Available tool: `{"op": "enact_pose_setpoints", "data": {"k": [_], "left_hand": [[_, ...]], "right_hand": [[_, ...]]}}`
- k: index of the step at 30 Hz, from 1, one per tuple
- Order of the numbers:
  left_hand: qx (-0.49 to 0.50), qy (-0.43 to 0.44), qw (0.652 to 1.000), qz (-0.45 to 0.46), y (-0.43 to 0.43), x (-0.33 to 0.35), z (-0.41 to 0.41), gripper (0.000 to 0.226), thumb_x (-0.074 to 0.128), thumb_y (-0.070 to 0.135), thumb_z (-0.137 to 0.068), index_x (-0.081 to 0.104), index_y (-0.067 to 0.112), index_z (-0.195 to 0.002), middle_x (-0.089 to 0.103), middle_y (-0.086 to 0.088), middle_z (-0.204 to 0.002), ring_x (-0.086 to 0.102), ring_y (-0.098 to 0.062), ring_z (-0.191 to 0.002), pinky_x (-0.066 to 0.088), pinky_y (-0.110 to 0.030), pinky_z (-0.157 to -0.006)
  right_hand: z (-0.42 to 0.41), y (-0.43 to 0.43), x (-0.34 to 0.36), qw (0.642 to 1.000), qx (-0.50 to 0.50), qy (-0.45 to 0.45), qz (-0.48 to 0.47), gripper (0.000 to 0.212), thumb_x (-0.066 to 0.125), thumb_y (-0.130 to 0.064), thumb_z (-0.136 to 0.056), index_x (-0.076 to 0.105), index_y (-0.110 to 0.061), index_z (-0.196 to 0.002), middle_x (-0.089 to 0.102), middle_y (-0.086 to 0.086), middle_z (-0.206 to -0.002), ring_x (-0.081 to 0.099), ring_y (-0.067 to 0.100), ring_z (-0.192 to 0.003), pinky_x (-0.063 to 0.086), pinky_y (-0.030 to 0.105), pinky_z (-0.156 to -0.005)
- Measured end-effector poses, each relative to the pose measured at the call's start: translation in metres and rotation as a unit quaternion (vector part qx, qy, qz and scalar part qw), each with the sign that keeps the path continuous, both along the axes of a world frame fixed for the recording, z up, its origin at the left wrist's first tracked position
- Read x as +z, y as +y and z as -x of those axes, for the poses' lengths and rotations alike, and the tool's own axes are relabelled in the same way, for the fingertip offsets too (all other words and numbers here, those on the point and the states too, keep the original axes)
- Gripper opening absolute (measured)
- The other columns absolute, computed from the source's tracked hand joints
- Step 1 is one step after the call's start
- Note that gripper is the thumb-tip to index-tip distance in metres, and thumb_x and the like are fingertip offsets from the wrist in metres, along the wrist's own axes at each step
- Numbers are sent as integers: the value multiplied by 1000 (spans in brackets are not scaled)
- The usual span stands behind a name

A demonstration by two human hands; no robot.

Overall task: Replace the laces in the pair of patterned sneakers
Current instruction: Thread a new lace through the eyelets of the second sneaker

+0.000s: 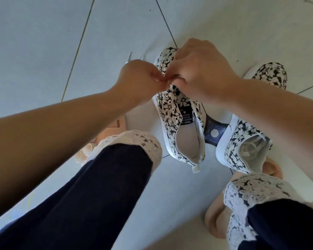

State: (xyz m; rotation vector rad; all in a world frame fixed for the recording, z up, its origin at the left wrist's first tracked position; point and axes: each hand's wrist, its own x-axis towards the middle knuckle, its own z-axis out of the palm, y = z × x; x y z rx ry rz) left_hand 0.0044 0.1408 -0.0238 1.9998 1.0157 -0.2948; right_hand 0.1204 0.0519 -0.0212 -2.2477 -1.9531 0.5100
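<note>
Threading at the front eyelets of the black-and-white floral canvas sneaker on the pale tiled floor, my left hand pinches what I take for a white lace tip. My right hand has its grip closed on the upper. The canvas looks light and floppy, so I judge it is best held beside the eyelets.

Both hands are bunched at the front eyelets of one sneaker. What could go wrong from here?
1. The left hand and right hand cover the front of the near sneaker, so a hole could be skipped unseen; the eyelets showing are empty.
2. Only the right hand's grip seems to steady that sneaker; a hard tug might twist it.
3. The second sneaker lies just under the right forearm and could be knocked.
</note>
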Motion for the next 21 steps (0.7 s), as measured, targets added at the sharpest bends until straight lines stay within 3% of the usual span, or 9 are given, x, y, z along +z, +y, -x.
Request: {"op": "enact_pose_setpoints", "data": {"k": [3,6,9,11,13,15,18,21], "left_hand": [[56,-14,997,58,-3,-1,1,25,72,40,-74,70,18,-84,63,-1,-69,57,-15,-63,49,-21,-69],[132,-18,985,109,-3,-6,4,13,75,19,-75,67,12,-81,62,1,-67,55,-10,-52,52,-21,-54],[212,-25,959,186,-3,-10,11,14,72,7,-76,64,2,-86,65,-5,-70,58,-6,-50,45,-13,-47],[262,-31,935,235,-5,-11,16,20,71,4,-75,62,-1,-92,67,-9,-73,61,-8,-49,45,-12,-45],[292,-42,916,273,-8,-14,18,21,71,2,-74,60,-1,-91,68,-11,-72,63,-10,-49,48,-15,-46],[304,-48,906,292,-10,-17,19,18,72,2,-73,59,2,-84,66,-10,-69,62,-11,-50,50,-17,-48],[325,-52,895,302,-13,-22,19,16,73,3,-71,59,6,-78,64,-6,-64,60,-11,-50,50,-18,-49],[358,-67,877,314,-14,-25,18,18,72,1,-72,61,1,-86,64,-8,-68,60,-12,-51,51,-19,-50]], "right_hand": [[5,1,-2,1000,-23,-14,12,21,54,-29,-90,66,-24,-106,63,-3,-96,46,22,-111,26,32,-96],[6,-1,0,994,-108,27,-7,21,57,-26,-89,57,-20,-109,60,-4,-97,48,18,-106,33,29,-83],[8,-7,4,974,-202,100,30,10,55,-20,-90,60,-19,-99,59,-7,-84,55,8,-78,41,19,-67],[14,-12,4,938,-250,201,131,7,58,-22,-90,63,-17,-91,63,-5,-72,58,2,-56,49,13,-55],[20,-13,-2,890,-290,279,213,12,62,-23,-88,65,-11,-89,67,2,-67,63,6,-52,55,18,-58],[22,-12,-8,854,-337,330,221,10,65,-17,-86,65,-8,-89,68,6,-67,65,10,-54,58,23,-61],[22,-12,-11,816,-383,380,210,9,67,-10,-83,60,-13,-86,65,4,-68,59,3,-46,46,13,-43],[24,-14,-13,792,-413,401,204,12,67,-6,-81,61,-14,-88,62,2,-70,54,2,-44,37,12,-41]]}}
